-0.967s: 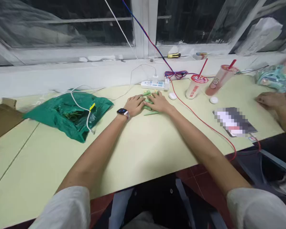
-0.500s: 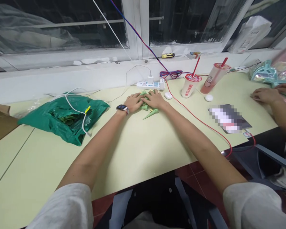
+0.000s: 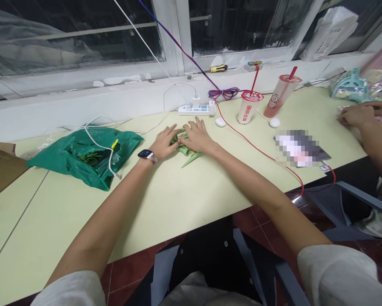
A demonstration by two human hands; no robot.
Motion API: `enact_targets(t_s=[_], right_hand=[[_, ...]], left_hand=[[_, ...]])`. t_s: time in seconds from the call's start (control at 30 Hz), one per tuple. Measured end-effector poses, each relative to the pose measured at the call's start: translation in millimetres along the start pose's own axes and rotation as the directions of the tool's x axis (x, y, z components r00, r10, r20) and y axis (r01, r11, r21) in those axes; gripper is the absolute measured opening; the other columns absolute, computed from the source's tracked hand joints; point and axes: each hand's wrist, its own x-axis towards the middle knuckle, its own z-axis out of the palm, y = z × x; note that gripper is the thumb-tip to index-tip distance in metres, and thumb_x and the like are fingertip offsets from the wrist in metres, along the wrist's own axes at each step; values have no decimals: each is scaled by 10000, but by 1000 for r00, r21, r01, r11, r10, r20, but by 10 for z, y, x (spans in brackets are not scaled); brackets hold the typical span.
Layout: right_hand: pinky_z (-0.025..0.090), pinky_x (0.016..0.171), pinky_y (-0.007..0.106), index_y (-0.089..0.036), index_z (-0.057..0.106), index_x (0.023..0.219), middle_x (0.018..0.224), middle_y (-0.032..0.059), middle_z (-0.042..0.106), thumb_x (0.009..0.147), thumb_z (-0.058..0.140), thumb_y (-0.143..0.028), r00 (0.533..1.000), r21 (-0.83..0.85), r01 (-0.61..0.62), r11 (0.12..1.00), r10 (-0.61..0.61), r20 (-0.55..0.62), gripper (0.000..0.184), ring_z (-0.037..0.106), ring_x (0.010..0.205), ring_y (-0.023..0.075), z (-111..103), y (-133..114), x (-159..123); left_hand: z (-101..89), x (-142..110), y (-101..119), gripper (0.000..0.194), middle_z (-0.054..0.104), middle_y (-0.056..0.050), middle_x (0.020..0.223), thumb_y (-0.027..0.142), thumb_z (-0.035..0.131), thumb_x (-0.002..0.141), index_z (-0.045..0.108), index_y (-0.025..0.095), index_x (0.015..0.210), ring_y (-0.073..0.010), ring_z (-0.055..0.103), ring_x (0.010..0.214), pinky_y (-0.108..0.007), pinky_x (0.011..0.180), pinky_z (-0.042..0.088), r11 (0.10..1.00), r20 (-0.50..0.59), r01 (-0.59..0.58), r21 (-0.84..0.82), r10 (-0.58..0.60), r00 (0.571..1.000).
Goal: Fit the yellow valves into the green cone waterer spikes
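Observation:
Several green leaf cones (image 3: 191,159), which look like rolled leaves, lie in a small heap on the pale yellow table. My left hand (image 3: 164,143) rests at the heap's left side, fingers spread and thumb pointing inward. From above, my right hand (image 3: 198,137) covers much of the heap with its fingers stretched out. Both palms face down, and the thumbs come close together over the cones. Neither hand grips anything; part of the heap is hidden beneath them. A watch (image 3: 145,154) is on my left wrist.
To the left lies an open green plastic bag (image 3: 57,151) with green pieces inside and a white cable across it. A power strip (image 3: 195,110) sits behind my hands. Two drink cups (image 3: 249,112) with straws stand right. Another person's hands (image 3: 360,114) are at the far right.
The view has shifted slightly. Both hands and the cones have moved left relative to the power strip, and my left hand has moved a little further from my right hand.

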Motion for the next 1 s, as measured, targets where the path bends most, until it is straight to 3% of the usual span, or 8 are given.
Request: enact_targets(t_s=[0.07, 0.13, 0.27, 0.43, 0.67, 0.77, 0.87, 1.0], right_hand=[[327, 1148, 534, -99, 601, 1328, 1365, 221, 584, 992, 553, -421, 988, 2, 147, 989, -146, -49, 467, 445, 1354, 389, -123, -39, -154], [428, 1005, 451, -155, 678, 1136, 1131, 148, 660, 956, 585, -330, 954, 32, 298, 954, -298, 24, 268, 548, 1149, 325, -243, -58, -338], [432, 873, 399, -184, 717, 944, 1013, 111, 636, 869, 677, -276, 911, 54, 392, 918, -396, 115, 125, 543, 1034, 292, -353, -39, -657], [382, 734, 328, -175, 734, 964, 1062, 94, 598, 857, 581, -91, 905, 151, 372, 916, -394, 159, 205, 545, 899, 217, -307, 6, -775], [403, 756, 336, -174, 764, 955, 1046, 86, 640, 903, 543, -133, 934, 317, 257, 913, -319, 163, 231, 564, 835, 193, -290, -11, -725], [427, 772, 353, -181, 772, 896, 935, 75, 683, 887, 577, -184, 941, 412, 252, 876, -321, 107, 196, 585, 818, 203, -330, 25, -680], [424, 711, 345, -195, 776, 832, 799, 51, 681, 852, 637, -212, 973, 419, 202, 885, -232, 19, 141, 572, 723, 190, -393, 135, -649], [382, 604, 321, -208, 804, 843, 643, 16, 638, 865, 687, -264, 980, 472, 99, 876, -168, 107, 131, 517, 593, 154, -475, 263, -672]], left_hand=[[-74, -116, 85, 653, 319, -149, 1710, 497, 469, 987, 462, 194, 1565, -386, 281, 1580, -600, 1247, 267, 999, -44, 1, -36, -2, 999], [-144, -275, 222, 582, 383, -153, 1668, 444, 490, 986, 509, 194, 1511, -362, 332, 1550, -576, 1248, 284, 998, -126, -47, -52, 41, 991], [-205, -638, 566, 327, 655, -130, 1282, 328, 517, 983, 655, 223, 1261, -316, 576, 1239, -519, 1094, 449, 993, -249, -110, -38, 97, 963], [-149, -851, 816, 225, 683, -88, 1090, 336, 512, 1014, 683, 227, 1110, -274, 618, 1034, -454, 954, 500, 985, -150, -165, -47, 156, 976], [-16, -848, 917, 274, 691, -54, 917, 471, 601, 989, 724, 227, 1012, -244, 626, 874, -405, 801, 499, 989, -75, -116, -94, 109, 991], [40, -855, 957, 180, 700, -50, 913, 358, 617, 968, 737, 230, 1013, -244, 632, 882, -403, 800, 495, 993, -94, -68, -99, 59, 994], [53, -874, 951, 127, 684, -52, 899, 248, 622, 917, 733, 219, 971, -237, 635, 882, -384, 788, 499, 989, -86, -26, -147, 13, 996], [-9, -936, 879, 126, 651, -47, 890, 153, 619, 836, 699, 200, 920, -212, 616, 834, -353, 744, 494, 977, -94, -16, -215, -4, 996]])
